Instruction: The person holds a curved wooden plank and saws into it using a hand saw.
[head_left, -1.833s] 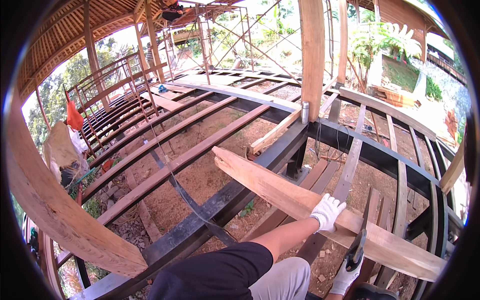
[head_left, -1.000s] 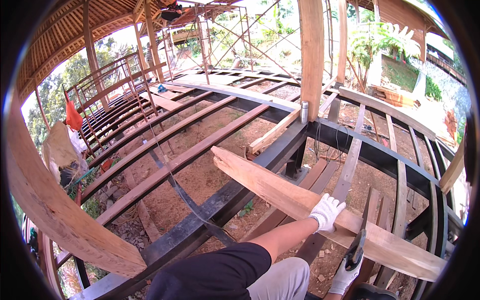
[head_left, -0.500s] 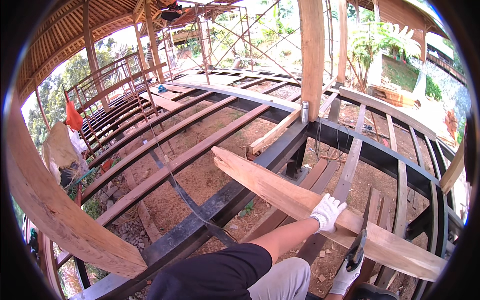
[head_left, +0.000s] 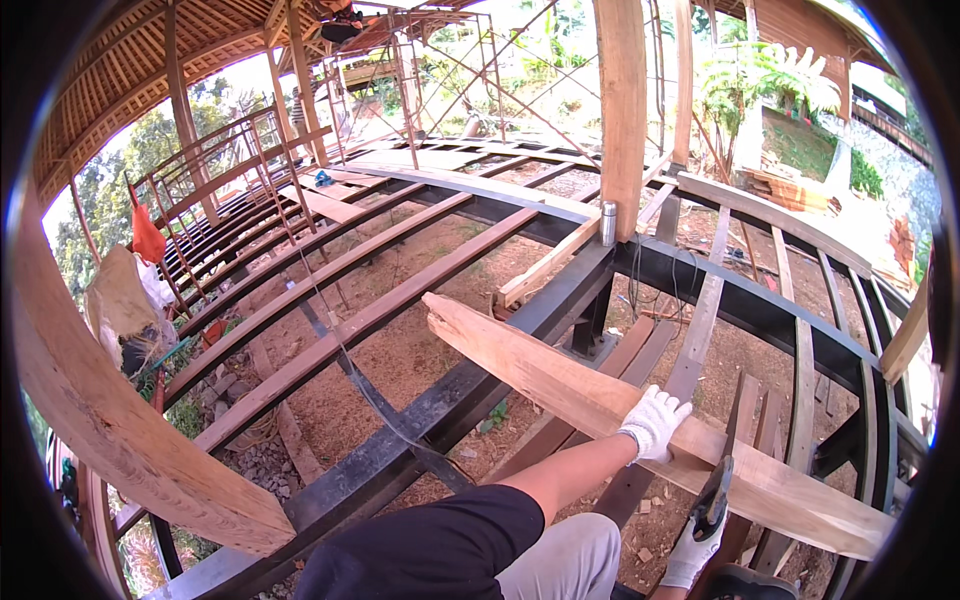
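Observation:
A long, rough-edged wooden plank (head_left: 560, 375) lies slantwise in front of me, across the black beam and several boards. My left hand (head_left: 657, 425), in a white knit glove, presses down on the plank with its fingers curled over the far edge. Closer to me at the right, my right hand (head_left: 692, 552), also gloved, is closed round the black handle of a handsaw (head_left: 713, 500). The saw's blade points up and away, crossing the plank to the right of my left hand; part of it is lost against the wood.
A black steel beam (head_left: 400, 450) runs diagonally under the plank, above bare soil. Wooden joists (head_left: 370, 305) span the open frame at left. A thick post (head_left: 622, 120) rises ahead with a metal flask (head_left: 609, 224) at its foot. A curved timber (head_left: 130, 430) stands close at left.
Almost nothing differs: the saw and my right hand have shifted very slightly, while my left hand and the plank keep their places.

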